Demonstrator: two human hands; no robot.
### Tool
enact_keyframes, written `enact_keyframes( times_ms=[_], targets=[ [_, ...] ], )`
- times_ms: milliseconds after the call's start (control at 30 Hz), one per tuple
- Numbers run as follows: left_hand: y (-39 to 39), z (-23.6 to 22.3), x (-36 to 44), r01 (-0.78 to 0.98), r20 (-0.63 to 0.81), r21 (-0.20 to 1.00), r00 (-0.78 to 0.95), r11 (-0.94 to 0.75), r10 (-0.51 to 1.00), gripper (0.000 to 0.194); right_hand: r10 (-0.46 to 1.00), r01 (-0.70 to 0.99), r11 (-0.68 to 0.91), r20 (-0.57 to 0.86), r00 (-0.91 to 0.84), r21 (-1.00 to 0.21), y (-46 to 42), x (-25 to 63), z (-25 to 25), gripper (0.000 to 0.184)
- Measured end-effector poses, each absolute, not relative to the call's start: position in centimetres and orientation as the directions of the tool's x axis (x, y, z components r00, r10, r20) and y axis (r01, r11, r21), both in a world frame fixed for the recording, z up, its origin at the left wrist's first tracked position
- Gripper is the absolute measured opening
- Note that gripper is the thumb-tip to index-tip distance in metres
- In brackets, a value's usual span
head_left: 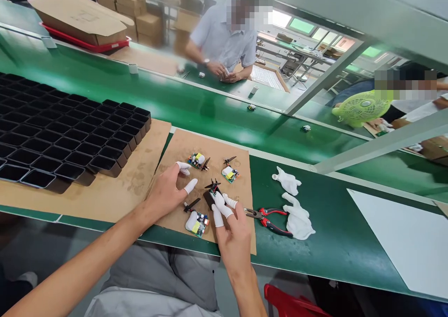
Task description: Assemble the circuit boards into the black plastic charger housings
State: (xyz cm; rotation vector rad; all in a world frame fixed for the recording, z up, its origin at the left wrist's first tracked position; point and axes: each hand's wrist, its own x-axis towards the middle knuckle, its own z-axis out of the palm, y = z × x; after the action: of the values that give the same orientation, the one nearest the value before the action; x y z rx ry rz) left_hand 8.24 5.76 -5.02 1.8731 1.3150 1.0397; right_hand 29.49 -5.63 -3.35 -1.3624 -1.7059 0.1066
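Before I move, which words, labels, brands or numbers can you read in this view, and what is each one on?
No text here is legible.
Cardboard on the red tray: faint dark marking, too blurred to read.
Red tray's rim: small pale mark, too small to read.
Circuit board nearest the table's front edge: yellow patch, too small to tell if printed.
Pliers: no lettering can be made out.

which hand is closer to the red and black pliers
Right. The right hand, gripping the black case, is just left of the pliers; the left hand is farther left, beyond the case.
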Motion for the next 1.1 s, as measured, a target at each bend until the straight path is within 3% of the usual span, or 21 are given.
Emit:
enact_keyframes(
  times_ms=[200, 533, 600, 667, 733, 767, 867, 1100],
  targets=[
    [5.8, -4.9, 8.3, 0.465, 0.247, 0.829, 0.194, -0.311, 0.949, 0.029, 0.801, 0.702, 0.393, 0.596, 0.055, -0.594, -5.8, 29.6, -3.1, 0.045],
    [5.6, -4.3, 8.1, 0.481, 0.225, 0.829, 0.181, -0.286, 0.957, 0.031, 0.846, 0.56, 0.295, 0.484, 0.224, -0.774, -5.8, 29.1, -4.0, 0.027],
    [5.6, -4.4, 8.1, 0.478, 0.225, 0.831, 0.177, -0.283, 0.958, 0.031, 0.833, 0.354, 0.229, 0.37, 0.412, -0.907, -6.0, 28.2, -3.3, 0.027],
    [5.6, -4.5, 8.2, 0.473, 0.223, 0.835, 0.178, -0.282, 0.958, 0.031, 0.807, -0.101, 0.159, 0.07, 0.587, -0.982, -6.3, 27.3, -2.4, 0.034],
    [5.5, -4.6, 8.2, 0.469, 0.219, 0.838, 0.181, -0.279, 0.959, 0.032, 0.788, -0.526, 0.137, -0.229, 0.571, -0.84, -6.7, 26.6, -1.4, 0.038],
    [5.5, -4.6, 8.2, 0.469, 0.216, 0.838, 0.182, -0.277, 0.959, 0.032, 0.791, -0.635, 0.134, -0.304, 0.53, -0.76, -6.9, 26.4, -1.1, 0.037],
    [5.4, -4.7, 8.1, 0.469, 0.209, 0.84, 0.186, -0.274, 0.96, 0.034, 0.813, -0.749, 0.12, -0.368, 0.451, -0.652, -7.4, 26.2, -0.6, 0.028],
    [5.4, -4.8, 7.9, 0.48, 0.216, 0.829, 0.199, -0.287, 0.956, 0.038, 0.892, -0.697, 0.074, -0.265, 0.366, -0.714, -8.4, 27.0, -1.1, 0.027]
  ],
)
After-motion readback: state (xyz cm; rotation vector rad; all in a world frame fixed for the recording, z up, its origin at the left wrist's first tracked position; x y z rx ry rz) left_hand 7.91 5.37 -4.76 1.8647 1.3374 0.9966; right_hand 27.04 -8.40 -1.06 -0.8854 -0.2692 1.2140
